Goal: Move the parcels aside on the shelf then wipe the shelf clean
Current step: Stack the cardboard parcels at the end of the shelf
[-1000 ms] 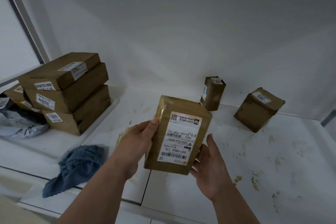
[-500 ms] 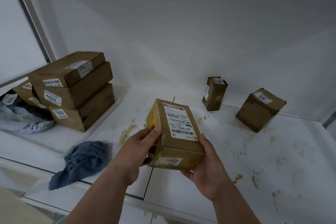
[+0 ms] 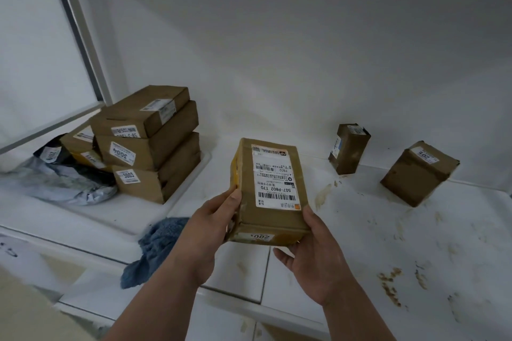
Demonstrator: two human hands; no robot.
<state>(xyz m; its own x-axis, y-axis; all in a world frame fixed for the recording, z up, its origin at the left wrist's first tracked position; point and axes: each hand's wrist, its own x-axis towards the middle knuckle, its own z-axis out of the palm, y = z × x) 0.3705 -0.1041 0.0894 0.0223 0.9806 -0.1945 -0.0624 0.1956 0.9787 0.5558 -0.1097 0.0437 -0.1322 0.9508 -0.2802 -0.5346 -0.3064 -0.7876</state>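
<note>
Both hands are on the parcel (image 3: 270,191) right now, held up off the shelf (image 3: 415,230), label facing up. The left hand (image 3: 210,225) grips the left edge with the thumb on top, and the right hand (image 3: 313,255) cups the near right corner from below. The fingers on both are wrapped onto the box, so it's a solid 2-handed hold.

To do this bit well, I'd carry it over to the stack of 3 boxes (image 3: 151,141) on the left and set it flat on top or right beside it, keeping it level so it doesn't knock the pile. Don't drop it on the blue cloth (image 3: 155,246) at the front edge, since you'll need that free for wiping.

After that, there are 2 more small boxes, one by the back wall (image 3: 349,148) and one further right (image 3: 419,171), sitting in the brown stained area (image 3: 393,285). Those need to go too before any wiping makes sense.
</note>
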